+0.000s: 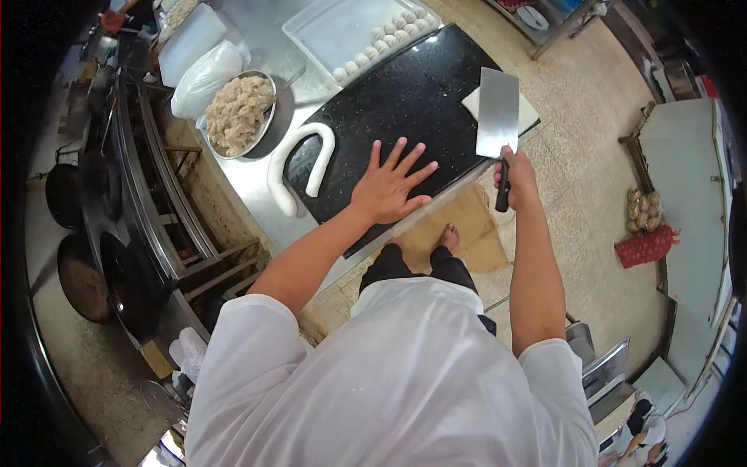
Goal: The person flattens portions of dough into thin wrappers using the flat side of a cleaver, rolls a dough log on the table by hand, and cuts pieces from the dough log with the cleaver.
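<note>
My right hand [517, 180] is closed round the black handle of a cleaver [498, 109], whose broad blade lies over a folded white cloth [527, 117] at the right end of the black slab [389, 101]. With fingers spread, my left hand [387, 187] is over the front part of the slab and holds nothing; whether the palm presses on it I cannot tell. Left of that hand, a long white dough rope [278, 167] curves like a hook across the slab's left edge. Small round dough balls [379, 45] sit in rows beyond the slab.
A metal bowl [268, 128] of pale chunky filling stands on the steel table at left, beside a white plastic bag [206, 82]. The dough balls lie in a shallow tray [319, 35]. Dark woks [82, 280] line the stove at far left. Cardboard [475, 229] covers the floor underfoot.
</note>
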A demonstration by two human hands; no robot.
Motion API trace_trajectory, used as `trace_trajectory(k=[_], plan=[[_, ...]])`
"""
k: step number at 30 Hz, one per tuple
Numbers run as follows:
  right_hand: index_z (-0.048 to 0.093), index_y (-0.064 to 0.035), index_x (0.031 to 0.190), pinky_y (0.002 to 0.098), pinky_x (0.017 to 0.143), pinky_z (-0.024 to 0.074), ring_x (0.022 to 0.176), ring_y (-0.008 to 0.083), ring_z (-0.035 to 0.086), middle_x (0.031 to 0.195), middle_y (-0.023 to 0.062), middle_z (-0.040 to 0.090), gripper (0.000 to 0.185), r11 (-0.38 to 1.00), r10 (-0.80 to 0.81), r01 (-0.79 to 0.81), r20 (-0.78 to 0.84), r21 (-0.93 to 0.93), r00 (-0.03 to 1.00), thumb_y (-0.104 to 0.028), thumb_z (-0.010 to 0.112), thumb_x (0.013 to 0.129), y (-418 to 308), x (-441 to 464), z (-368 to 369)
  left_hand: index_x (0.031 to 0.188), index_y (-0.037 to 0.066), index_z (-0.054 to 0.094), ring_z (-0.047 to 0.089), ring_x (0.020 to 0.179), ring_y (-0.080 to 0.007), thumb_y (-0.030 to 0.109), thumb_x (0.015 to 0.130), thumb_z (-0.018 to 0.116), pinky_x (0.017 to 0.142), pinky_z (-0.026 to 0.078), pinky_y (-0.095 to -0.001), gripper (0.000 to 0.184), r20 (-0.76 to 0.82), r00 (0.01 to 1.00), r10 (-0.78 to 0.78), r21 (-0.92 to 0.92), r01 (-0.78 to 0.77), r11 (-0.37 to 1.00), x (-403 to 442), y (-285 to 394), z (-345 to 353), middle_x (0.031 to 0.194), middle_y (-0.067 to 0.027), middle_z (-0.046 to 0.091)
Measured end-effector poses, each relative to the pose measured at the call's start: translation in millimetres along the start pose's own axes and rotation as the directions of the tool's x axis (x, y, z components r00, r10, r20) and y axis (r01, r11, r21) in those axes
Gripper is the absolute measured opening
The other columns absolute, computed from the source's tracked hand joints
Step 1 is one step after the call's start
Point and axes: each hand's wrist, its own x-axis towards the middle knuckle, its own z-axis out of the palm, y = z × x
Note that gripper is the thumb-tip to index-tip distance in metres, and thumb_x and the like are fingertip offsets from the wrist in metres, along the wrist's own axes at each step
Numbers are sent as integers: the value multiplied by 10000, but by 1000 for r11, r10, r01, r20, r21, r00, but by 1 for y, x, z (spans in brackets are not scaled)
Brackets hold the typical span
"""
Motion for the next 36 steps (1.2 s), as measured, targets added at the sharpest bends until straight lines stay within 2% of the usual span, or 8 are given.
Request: trace_trajectory(k=[7, 9, 14, 18, 21, 29, 31, 36], plan=[[586, -93, 1068, 275, 413, 391, 485, 114, 509, 672, -2, 526, 241, 876, 56, 42, 187, -480, 981, -330, 561, 1039, 45, -84, 10, 1599, 271, 355, 166, 1564, -387, 622, 1000, 455, 1237, 50, -620, 701, -82, 993, -84, -432, 41, 901, 2, -17, -19, 1694, -124, 222], [635, -92, 1201, 363, 616, 519, 620, 189, 595, 714, 50, 585, 344, 773, 234, 28, 326, -633, 916, -378, 602, 1011, 57, -126, 35, 1581, 284, 392, 200, 1560, -359, 647, 974, 484, 1237, 81, -619, 713, -165, 971, 174, -173, -202, 964, -5, -18, -22, 1673, -99, 290], [696, -99, 1156, 596, 1142, 207, 1066, 341, 614, 962, 202, 702, 419, 333, -428, 667, 524, -667, 737, -460, 650, 948, 199, -97, 52, 1531, 299, 479, 266, 1539, -331, 687, 921, 532, 1226, 116, -643, 725, 25, 944, 330, -191, -319, 928, -16, -30, 3, 1639, -55, 365], [676, -9, 1029, 424, 668, 549, 659, 271, 677, 794, 169, 685, 495, 621, 451, 38, 398, -783, 799, -497, 618, 972, 54, -66, 71, 1540, 291, 467, 259, 1537, -348, 666, 939, 518, 1215, 113, -659, 711, -35, 954, 297, -92, -299, 950, 27, -50, -4, 1651, -69, 341], [637, 41, 1000, 333, 436, 465, 472, 222, 611, 701, 140, 649, 494, 605, 321, 100, 358, -790, 877, -452, 647, 975, 62, -64, 72, 1545, 304, 452, 207, 1555, -360, 697, 932, 492, 1224, 79, -661, 729, -51, 952, 301, -35, -303, 952, 45, -51, -4, 1661, -60, 325], [611, 68, 1215, 475, 782, 535, 953, 453, 692, 1210, 342, 645, 615, 368, -389, 614, 485, -698, 784, -440, 737, 892, 141, -121, 58, 1506, 316, 504, 267, 1541, -305, 734, 891, 515, 1225, 77, -664, 743, 40, 848, 528, -216, -508, 834, 11, -30, 4, 1617, -33, 410], [641, 84, 1164, 475, 761, 545, 909, 420, 715, 1053, 303, 708, 651, 574, 167, 211, 365, -792, 916, -484, 752, 866, 82, -93, 62, 1510, 314, 499, 279, 1536, -307, 720, 895, 525, 1226, 91, -659, 737, 64, 853, 517, -172, -501, 848, 33, -36, 4, 1616, -32, 410], [650, 44, 1170, 486, 804, 542, 955, 418, 707, 939, 302, 710, 734, 475, 301, 99, 268, -874, 915, -591, 737, 812, 72, -69, 68, 1526, 298, 473, 270, 1535, -337, 680, 887, 582, 1210, 112, -680, 753, -77, 870, 486, -107, -492, 864, 68, -56, 7, 1630, -59, 381]])
